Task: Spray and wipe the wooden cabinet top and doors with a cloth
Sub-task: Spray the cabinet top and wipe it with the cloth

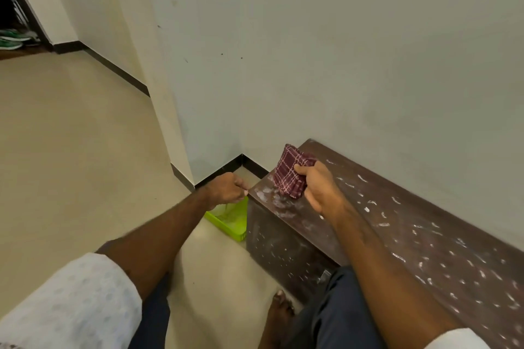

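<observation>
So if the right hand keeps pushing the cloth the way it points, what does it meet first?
Probably nothing solid: the right hand presses the cloth toward the cabinet top's left end, beyond which lies open floor. Depth is unclear.

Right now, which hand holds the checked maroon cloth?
The right hand grips the folded maroon checked cloth; the left hand rests at the dark wooden cabinet corner.
</observation>
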